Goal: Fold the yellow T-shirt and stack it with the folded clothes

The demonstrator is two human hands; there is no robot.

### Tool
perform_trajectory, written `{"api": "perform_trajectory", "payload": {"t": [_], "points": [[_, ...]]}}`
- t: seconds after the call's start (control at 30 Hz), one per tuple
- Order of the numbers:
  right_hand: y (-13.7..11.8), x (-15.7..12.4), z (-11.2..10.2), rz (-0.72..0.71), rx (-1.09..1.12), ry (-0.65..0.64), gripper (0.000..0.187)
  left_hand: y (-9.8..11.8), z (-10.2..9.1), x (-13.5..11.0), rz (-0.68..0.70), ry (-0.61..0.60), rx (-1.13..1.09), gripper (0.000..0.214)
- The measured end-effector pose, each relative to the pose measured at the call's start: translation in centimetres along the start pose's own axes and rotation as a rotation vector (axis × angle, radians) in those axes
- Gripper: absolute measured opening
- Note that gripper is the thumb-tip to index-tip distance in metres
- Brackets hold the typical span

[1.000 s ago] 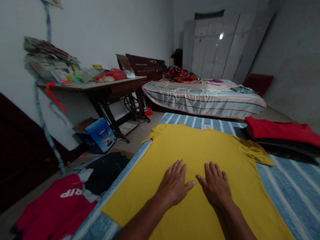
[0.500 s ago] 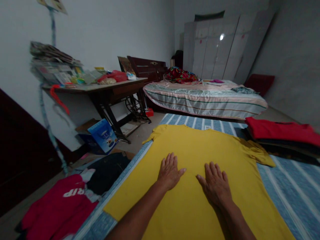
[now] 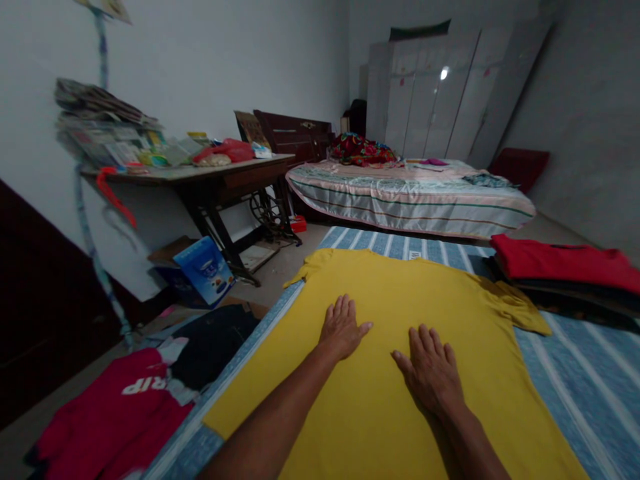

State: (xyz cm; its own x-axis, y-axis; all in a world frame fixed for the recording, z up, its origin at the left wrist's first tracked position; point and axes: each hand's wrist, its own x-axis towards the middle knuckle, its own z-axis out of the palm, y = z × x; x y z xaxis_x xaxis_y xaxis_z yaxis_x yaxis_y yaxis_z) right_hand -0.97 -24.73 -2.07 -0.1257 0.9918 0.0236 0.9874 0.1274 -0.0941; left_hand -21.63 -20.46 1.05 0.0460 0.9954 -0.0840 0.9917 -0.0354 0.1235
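Only the left hand (image 3: pixel 343 328) has moved, toward the far end of the yellow shirt (image 3: pixel 395 287); the right hand (image 3: pixel 434 373) stays put. Uneven pressure could drag creases into the shirt, spread on the striped cover (image 3: pixel 580 380). Both hands lie palm down, fingers loosely spread, gripping nothing.

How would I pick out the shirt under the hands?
Start with the blue striped cover in the foreground. The shirt lies spread across it, beneath the left hand and right hand. It is plain yellow, unlike the folded red garment on its right.
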Motion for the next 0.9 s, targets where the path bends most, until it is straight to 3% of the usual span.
{"api": "perform_trajectory", "payload": {"t": [0.9], "points": [[0.05,-0.28,0.07,-0.004,-0.032,0.023,0.067,0.1,0.36,-0.32,0.005,0.033,0.002,0.079]]}}
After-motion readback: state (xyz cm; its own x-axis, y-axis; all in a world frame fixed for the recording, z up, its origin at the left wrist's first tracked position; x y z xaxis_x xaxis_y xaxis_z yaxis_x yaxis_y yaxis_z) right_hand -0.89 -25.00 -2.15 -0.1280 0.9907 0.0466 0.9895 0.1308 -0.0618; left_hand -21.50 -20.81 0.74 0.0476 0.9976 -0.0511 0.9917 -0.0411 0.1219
